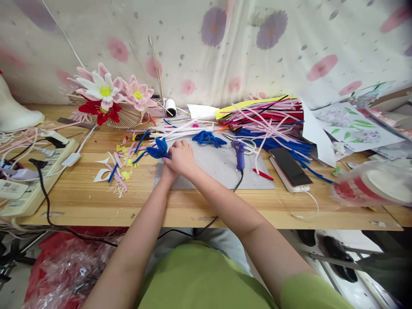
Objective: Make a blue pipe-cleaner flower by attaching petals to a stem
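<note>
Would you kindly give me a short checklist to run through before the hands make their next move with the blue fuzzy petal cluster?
1. Blue fuzzy petal cluster held at its base: ok, right hand over left hand.
2. Left finger grip: cannot tell, mostly hidden.
3. Purple glue gun apart from the hands: ok; whether hot, cannot tell.
4. Its black cord clear of the right forearm: cannot tell, partly hidden.
5. Yellow and pink paper-like scraps cleared: not ok, scattered left.

A green short-sleeved top (206, 279) is worn with pale trousers (230, 245).
</note>
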{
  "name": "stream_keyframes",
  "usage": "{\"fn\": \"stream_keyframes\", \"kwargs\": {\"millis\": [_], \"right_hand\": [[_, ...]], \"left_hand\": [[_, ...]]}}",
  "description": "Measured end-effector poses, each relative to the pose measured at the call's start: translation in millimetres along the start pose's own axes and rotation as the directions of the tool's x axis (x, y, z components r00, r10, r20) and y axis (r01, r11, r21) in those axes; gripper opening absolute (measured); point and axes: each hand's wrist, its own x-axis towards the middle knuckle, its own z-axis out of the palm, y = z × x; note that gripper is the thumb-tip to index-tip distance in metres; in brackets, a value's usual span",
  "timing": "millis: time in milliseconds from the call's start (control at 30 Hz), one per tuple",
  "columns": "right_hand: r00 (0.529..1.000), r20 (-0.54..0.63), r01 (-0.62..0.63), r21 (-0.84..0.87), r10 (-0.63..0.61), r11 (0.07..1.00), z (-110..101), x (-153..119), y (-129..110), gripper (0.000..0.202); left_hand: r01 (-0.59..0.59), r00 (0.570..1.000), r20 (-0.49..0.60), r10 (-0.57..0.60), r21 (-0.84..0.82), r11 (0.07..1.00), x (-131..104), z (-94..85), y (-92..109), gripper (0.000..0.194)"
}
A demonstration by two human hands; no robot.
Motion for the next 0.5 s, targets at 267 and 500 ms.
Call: {"fn": "stream_keyframes", "kwargs": {"millis": [267, 500], "right_hand": [[0.979, -0.057, -0.170, 0.300, 0.195, 0.939, -25.7, 18.3, 19.2, 0.015], [0.990, -0.048, -0.015, 0.904, 0.135, 0.428, -54.7, 4.2, 93.8, 0.029]], "left_hand": [[0.063, 0.992, 0.110, -0.061, -0.015, 0.998, -21.9, -1.5, 14.8, 0.044], [0.162, 0.983, 0.110, -0.150, -0.109, 0.981, -26.2, -2.7, 27.9, 0.042]]}}
